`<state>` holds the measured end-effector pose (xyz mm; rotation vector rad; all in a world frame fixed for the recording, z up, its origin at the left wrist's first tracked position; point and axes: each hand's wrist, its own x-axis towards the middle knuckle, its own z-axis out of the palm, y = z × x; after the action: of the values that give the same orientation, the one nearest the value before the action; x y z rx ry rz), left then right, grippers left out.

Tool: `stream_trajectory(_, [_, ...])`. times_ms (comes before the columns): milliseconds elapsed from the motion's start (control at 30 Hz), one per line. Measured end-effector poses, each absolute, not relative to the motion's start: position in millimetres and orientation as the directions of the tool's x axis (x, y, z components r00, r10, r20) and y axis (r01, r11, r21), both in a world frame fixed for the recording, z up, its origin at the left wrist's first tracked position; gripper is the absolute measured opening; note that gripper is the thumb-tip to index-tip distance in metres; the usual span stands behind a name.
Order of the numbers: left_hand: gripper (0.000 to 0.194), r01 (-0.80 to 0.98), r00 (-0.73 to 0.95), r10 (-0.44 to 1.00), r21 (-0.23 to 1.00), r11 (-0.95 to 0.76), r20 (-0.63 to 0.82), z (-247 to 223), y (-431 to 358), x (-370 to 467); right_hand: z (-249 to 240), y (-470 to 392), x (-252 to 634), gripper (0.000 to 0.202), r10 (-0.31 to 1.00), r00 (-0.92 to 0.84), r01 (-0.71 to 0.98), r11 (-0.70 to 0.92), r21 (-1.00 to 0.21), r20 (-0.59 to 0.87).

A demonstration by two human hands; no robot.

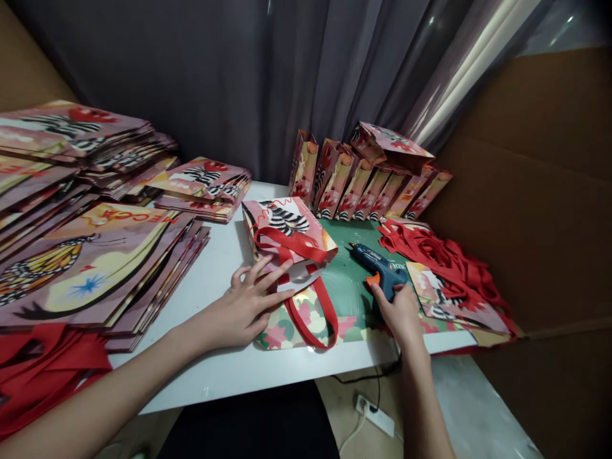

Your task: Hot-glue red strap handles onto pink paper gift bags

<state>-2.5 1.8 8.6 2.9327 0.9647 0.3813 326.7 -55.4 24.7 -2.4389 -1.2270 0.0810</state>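
A paper bag with a zebra-striped print (287,220) lies on its side on the white table, its mouth toward me. Two red ribbon handles (329,312) hang at its opening, one looping onto the camouflage-patterned sheet (287,325). My left hand (248,299) rests at the bag's mouth with its fingers spread. In my right hand (399,309) is a dark blue glue gun with an orange trigger (377,264), its nozzle pointing up and left over the green mat (344,280).
Flat bags (95,268) are piled at the left, above red ribbons (48,370). Standing bags (354,178) line the back. More red ribbons (444,261) lie right, beside a cardboard wall (540,191). A power strip (375,417) is on the floor.
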Motion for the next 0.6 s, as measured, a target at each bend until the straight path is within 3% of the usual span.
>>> stream_trajectory(133, [0.064, 0.578, 0.773, 0.593, 0.134, -0.805, 0.227, 7.8, 3.0, -2.3, 21.6, -38.3, 352.4, 0.058, 0.785, 0.614, 0.691, -0.585, -0.425, -0.082])
stream_trajectory(267, [0.064, 0.575, 0.775, 0.590, 0.133, -0.807, 0.226, 7.8, 3.4, -2.6, 23.6, -37.9, 362.0, 0.040, 0.758, 0.619, 0.419, -0.538, -0.731, -0.204])
stream_trajectory(400, [0.067, 0.576, 0.778, 0.585, 0.110, -0.810, 0.229, 6.8, 3.3, -2.7, 23.1, -54.4, 358.7, 0.044, 0.741, 0.621, 0.057, -0.370, -0.927, -0.258])
stream_trajectory(533, [0.065, 0.584, 0.780, 0.592, 0.103, -0.805, 0.205, 7.9, 2.9, -1.8, 22.2, -73.8, 349.8, 0.045, 0.862, 0.425, -0.330, -0.135, -0.934, -0.275])
stream_trajectory(600, [0.063, 0.584, 0.781, 0.592, 0.104, -0.805, 0.199, 8.7, 2.7, -1.7, 22.7, -80.4, 346.1, 0.044, 0.908, 0.341, -0.413, -0.086, -0.907, -0.241])
